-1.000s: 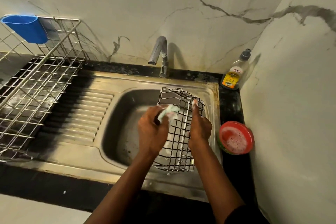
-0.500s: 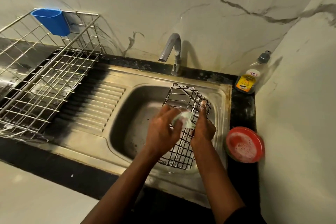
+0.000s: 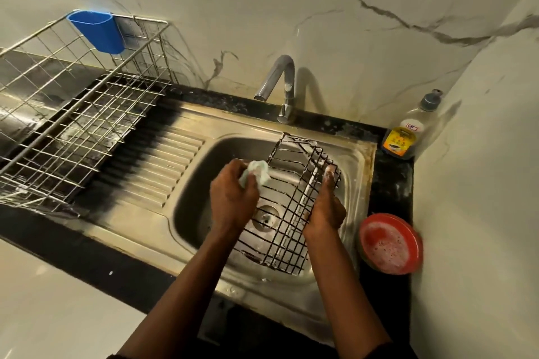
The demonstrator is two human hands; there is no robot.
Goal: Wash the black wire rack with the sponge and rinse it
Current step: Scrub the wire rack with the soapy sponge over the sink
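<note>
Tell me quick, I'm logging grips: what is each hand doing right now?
Left hand: closed around the sponge.
Right hand: gripping the right side of the black wire rack.

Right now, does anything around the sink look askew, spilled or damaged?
Nothing stands out. The black wire rack leans tilted in the sink, but the right hand holds it while the left hand grips the sponge.
</note>
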